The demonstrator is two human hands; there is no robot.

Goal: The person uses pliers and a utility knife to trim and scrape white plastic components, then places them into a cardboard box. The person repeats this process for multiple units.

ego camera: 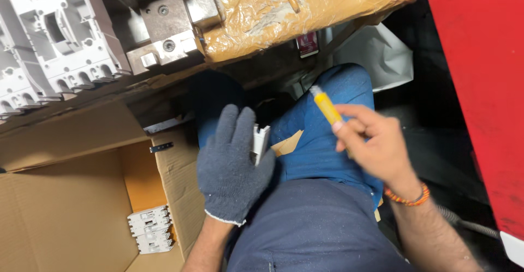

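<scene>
Fingers of the right hand [376,141] pinch a yellow tool [326,107], long axis slanting up-left, tip upward.

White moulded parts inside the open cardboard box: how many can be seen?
2 white moulded parts: one above, one below it, touching, against the right wall of the cardboard box. Others may be outside the frame.

White part [260,142] mostly hidden behind gloved left hand [232,165]; yellow tool [326,107] tip blurred; cardboard box [82,217] cut off.
</scene>
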